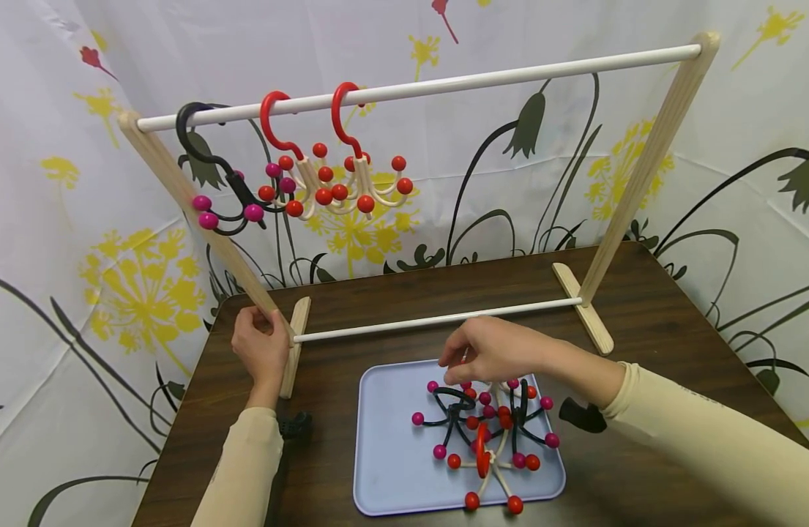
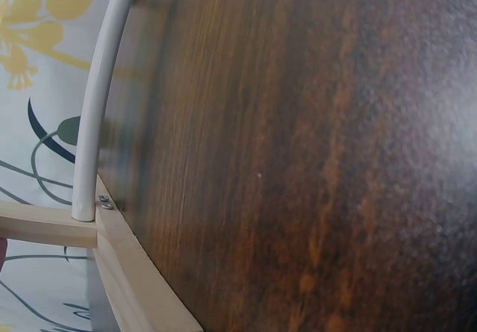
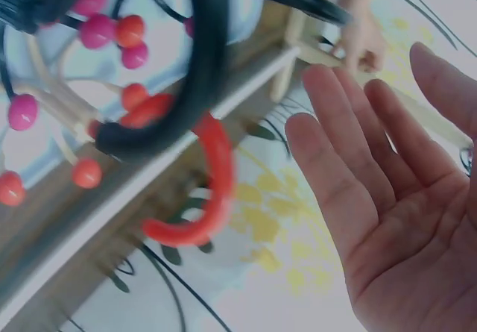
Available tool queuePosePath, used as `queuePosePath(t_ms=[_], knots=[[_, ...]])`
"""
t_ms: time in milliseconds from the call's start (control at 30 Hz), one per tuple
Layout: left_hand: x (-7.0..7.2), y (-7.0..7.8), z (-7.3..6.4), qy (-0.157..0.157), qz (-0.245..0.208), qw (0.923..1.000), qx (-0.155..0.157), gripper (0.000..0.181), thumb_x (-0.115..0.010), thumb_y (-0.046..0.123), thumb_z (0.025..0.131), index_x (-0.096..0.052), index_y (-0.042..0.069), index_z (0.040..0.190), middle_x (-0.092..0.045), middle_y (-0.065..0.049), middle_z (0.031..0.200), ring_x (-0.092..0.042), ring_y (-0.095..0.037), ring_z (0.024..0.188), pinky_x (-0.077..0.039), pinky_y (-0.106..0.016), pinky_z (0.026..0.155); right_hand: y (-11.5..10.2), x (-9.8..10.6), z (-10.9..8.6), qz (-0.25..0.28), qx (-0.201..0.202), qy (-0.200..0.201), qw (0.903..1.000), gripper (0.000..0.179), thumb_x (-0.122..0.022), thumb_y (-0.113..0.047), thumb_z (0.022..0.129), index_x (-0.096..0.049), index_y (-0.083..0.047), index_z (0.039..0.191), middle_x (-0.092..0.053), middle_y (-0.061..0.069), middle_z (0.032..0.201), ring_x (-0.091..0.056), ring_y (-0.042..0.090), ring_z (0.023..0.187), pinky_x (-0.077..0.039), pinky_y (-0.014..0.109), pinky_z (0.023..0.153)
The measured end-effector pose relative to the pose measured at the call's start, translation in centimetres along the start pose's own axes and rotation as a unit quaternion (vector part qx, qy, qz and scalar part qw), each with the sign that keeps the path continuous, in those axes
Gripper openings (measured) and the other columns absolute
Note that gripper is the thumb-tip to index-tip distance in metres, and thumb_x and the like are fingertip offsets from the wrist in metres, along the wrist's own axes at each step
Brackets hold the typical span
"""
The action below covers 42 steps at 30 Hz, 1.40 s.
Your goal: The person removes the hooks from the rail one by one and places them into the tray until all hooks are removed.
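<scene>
My left hand (image 1: 262, 348) grips the low end of the left wooden post (image 1: 222, 252) of a small rack. Over the far part of a pale blue tray (image 1: 386, 439) is my right hand (image 1: 496, 350); in the right wrist view its fingers (image 3: 335, 153) are extended, with nothing held. Beside them there, a black hook (image 3: 205, 71) and a red hook (image 3: 220, 175) stick up. On the tray lie several small multi-armed hangers: black ones (image 1: 454, 413) with magenta balls and cream ones with red hooks (image 1: 481, 455) and red balls, tangled together.
From the rack's white top rod (image 1: 457, 86) hang a black hanger (image 1: 242, 192) and two red-hooked hangers (image 1: 269, 121), toward its left end. A white lower rod (image 1: 437, 320) joins the wooden feet (image 1: 585, 311) on the dark table (image 1: 338, 388). Behind is a flowered curtain (image 1: 391, 44).
</scene>
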State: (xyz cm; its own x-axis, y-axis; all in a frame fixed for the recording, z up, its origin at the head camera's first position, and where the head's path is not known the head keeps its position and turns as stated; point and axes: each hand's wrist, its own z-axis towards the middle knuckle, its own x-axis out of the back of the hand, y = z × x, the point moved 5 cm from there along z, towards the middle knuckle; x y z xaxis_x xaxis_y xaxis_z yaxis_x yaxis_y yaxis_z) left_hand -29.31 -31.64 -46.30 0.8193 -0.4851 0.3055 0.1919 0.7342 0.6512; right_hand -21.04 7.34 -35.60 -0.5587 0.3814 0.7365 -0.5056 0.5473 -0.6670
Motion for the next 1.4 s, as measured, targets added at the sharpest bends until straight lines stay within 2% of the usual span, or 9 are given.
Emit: queuePosePath(t_ms=[233, 400, 500, 667, 767, 833, 967, 1233, 1400], knots=[[-0.1, -0.2, 0.0, -0.002, 0.0, 1.0, 0.003, 0.015, -0.071, 0.011, 0.085, -0.063, -0.001, 0.09, -0.062, -0.016, 0.083, -0.061, -0.025, 0.073, -0.035, -0.011, 0.061, -2.6, 3.6, -0.1, 0.005, 0.024, 0.081, 0.9964, 0.017, -0.073, -0.02, 0.089, -0.074, -0.014, 0.105, -0.069, -0.01, 0.092, -0.064, 0.006, 0.079, -0.053, 0.024, 0.074], [-0.2, -0.3, 0.0, -0.002, 0.001, 1.0, 0.004, 0.015, -0.071, 0.011, 0.085, -0.063, -0.001, 0.09, -0.062, -0.016, 0.082, -0.061, -0.025, 0.072, -0.035, -0.012, 0.062, -4.5, 6.8, 0.0, -0.01, 0.052, 0.186, 0.9812, 0.017, -0.071, -0.021, 0.091, -0.073, -0.014, 0.106, -0.07, -0.008, 0.096, -0.064, 0.008, 0.082, -0.053, 0.026, 0.074], [-0.2, -0.3, -0.1, -0.004, 0.003, 1.0, 0.003, 0.015, -0.071, 0.011, 0.085, -0.063, -0.001, 0.09, -0.062, -0.015, 0.082, -0.061, -0.025, 0.072, -0.035, -0.012, 0.062, -5.5, 8.8, 0.2, -0.046, 0.084, 0.261, 0.9606, 0.017, -0.071, -0.019, 0.091, -0.073, -0.011, 0.106, -0.071, -0.005, 0.096, -0.064, 0.008, 0.084, -0.053, 0.028, 0.075], [0.0, -0.2, -0.1, 0.002, 0.002, 1.0, 0.0, 0.014, -0.07, 0.008, 0.084, -0.063, -0.003, 0.089, -0.062, -0.016, 0.081, -0.061, -0.026, 0.071, -0.035, -0.011, 0.061, -6.9, 11.7, 0.9, -0.143, 0.136, 0.384, 0.9019, 0.021, -0.07, -0.017, 0.091, -0.072, -0.007, 0.109, -0.072, 0.002, 0.1, -0.065, 0.013, 0.089, -0.051, 0.032, 0.075], [0.1, -0.1, -0.1, 0.002, 0.001, 1.0, -0.002, 0.014, -0.07, 0.008, 0.084, -0.063, -0.003, 0.089, -0.062, -0.017, 0.081, -0.061, -0.027, 0.071, -0.035, -0.011, 0.062, -7.2, 13.3, 1.9, -0.16, 0.12, 0.42, 0.8853, 0.028, -0.069, -0.021, 0.092, -0.07, -0.007, 0.116, -0.071, 0.004, 0.108, -0.064, 0.016, 0.097, -0.049, 0.034, 0.078], [0.1, 0.0, -0.1, 0.0, 0.003, 1.0, -0.002, 0.014, -0.07, 0.009, 0.084, -0.064, -0.002, 0.089, -0.062, -0.017, 0.081, -0.061, -0.027, 0.072, -0.035, -0.011, 0.061, -7.2, 14.2, 3.0, -0.149, 0.098, 0.425, 0.8874, 0.033, -0.068, -0.024, 0.093, -0.068, -0.009, 0.122, -0.069, 0.003, 0.114, -0.062, 0.016, 0.103, -0.048, 0.033, 0.083], [0.0, -0.1, -0.1, -0.001, 0.01, 0.9999, 0.003, 0.015, -0.071, 0.011, 0.084, -0.064, -0.001, 0.089, -0.063, -0.016, 0.082, -0.062, -0.026, 0.072, -0.034, -0.008, 0.06, -7.2, 15.4, 5.4, -0.109, 0.06, 0.415, 0.9014, 0.041, -0.066, -0.027, 0.093, -0.062, -0.011, 0.131, -0.068, 0.002, 0.119, -0.06, 0.014, 0.108, -0.045, 0.029, 0.089], [-0.3, -0.3, 0.0, -0.005, 0.008, 0.9999, 0.006, 0.015, -0.07, 0.011, 0.085, -0.063, -0.001, 0.089, -0.063, -0.015, 0.082, -0.063, -0.026, 0.073, -0.035, -0.006, 0.059, -8.0, 15.5, 9.1, -0.041, 0.027, 0.366, 0.9295, 0.049, -0.066, -0.029, 0.094, -0.056, -0.011, 0.138, -0.066, 0.002, 0.123, -0.061, 0.014, 0.109, -0.047, 0.025, 0.088], [-0.2, -0.2, 0.0, -0.004, 0.007, 1.0, 0.004, 0.014, -0.07, 0.01, 0.084, -0.064, -0.001, 0.089, -0.062, -0.016, 0.082, -0.062, -0.026, 0.073, -0.034, -0.005, 0.059, -8.4, 15.2, 10.5, -0.034, -0.02, 0.359, 0.9325, 0.05, -0.061, -0.035, 0.095, -0.053, -0.017, 0.141, -0.065, -0.002, 0.124, -0.064, 0.009, 0.105, -0.047, 0.024, 0.085]])
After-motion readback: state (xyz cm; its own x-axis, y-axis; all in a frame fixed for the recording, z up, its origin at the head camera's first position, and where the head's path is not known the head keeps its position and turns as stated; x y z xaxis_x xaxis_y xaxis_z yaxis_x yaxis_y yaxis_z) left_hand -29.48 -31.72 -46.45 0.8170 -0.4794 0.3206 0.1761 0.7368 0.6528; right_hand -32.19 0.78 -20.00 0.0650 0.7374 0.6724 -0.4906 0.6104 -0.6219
